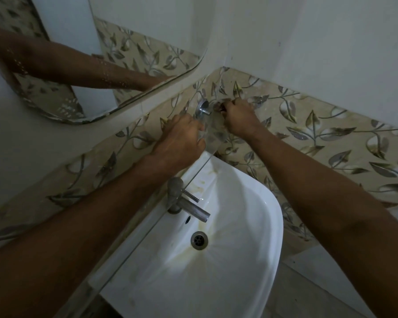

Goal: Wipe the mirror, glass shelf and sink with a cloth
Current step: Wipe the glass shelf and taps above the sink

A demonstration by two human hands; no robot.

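Both arms reach forward over the sink (pixel 251 237) to the far end of the glass shelf (pixel 210 134). The left hand (pixel 182 141) lies on the shelf's end, fingers curled over its edge. The right hand (pixel 237 118) has its fingers bent, pinching something small and dark by the chrome bracket (pixel 202 109); what it is I cannot tell. The mirror (pixel 55 65) hangs upper left, above the tap (pixel 184 200). No writing is readable.
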